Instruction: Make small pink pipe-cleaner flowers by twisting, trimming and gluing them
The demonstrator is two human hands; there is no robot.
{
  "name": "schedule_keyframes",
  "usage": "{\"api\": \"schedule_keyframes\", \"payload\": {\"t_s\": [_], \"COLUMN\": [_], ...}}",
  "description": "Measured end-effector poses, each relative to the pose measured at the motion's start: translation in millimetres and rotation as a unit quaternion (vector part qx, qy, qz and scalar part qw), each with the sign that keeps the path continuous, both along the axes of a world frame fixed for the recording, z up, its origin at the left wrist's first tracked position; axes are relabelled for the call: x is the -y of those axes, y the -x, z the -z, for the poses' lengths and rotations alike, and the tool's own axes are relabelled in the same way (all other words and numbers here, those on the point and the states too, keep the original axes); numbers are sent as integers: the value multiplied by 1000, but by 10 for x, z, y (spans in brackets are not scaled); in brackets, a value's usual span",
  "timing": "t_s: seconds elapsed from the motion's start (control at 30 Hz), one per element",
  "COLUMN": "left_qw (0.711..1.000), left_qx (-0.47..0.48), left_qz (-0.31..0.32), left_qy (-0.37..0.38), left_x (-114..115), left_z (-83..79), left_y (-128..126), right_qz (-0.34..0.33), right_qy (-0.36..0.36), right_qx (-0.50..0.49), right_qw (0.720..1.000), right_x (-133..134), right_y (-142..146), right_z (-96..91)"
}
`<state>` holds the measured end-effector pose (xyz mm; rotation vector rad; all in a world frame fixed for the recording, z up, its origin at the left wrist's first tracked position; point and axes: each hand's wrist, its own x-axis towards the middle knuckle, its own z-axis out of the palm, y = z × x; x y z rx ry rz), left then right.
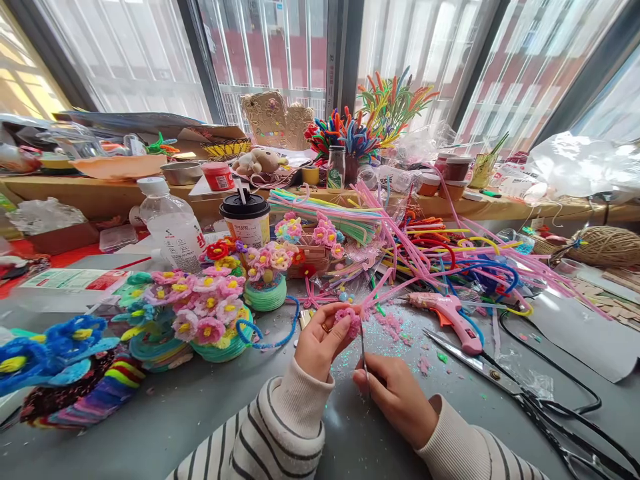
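Note:
Near the middle of the table, my left hand (323, 340) pinches a small pink fuzzy chenille piece (349, 323) between thumb and fingers. My right hand (397, 393) is closed around a slim metal tool (364, 350) whose thin end points up against the right side of the pink piece. Whether it is a pair of small scissors or tweezers I cannot tell. Pink fluff (390, 325) and glitter lie scattered just beyond my hands. A pink glue gun (450, 317) rests to the right, beside large scissors (493, 373) with black handles.
Pink chenille flowers (207, 297) in a green pot and blue ones (75, 340) stand at left. Behind them are a plastic bottle (170, 223) and a lidded cup (246, 220). Loose chenille stems (450, 253) pile up at back right, near a twine ball (607, 247).

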<state>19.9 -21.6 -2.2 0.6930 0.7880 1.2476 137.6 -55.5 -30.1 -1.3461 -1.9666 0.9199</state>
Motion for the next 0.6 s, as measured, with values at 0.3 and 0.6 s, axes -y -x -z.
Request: {"api": "schedule_keyframes", "payload": {"t_s": [0.3, 0.6], "left_qw": [1000, 994], "left_qx": [-1, -32], "left_qz": [-20, -102], "left_qy": [-6, -23], "left_x": [-27, -53], "left_z": [16, 38], "left_y": [9, 26], "right_qz": [19, -22], "right_qy": [-22, -3], "right_qx": [15, 34], "right_qw": [999, 999], "right_x": [-28, -60], "right_y": [-50, -158], "right_z": [12, 7]}}
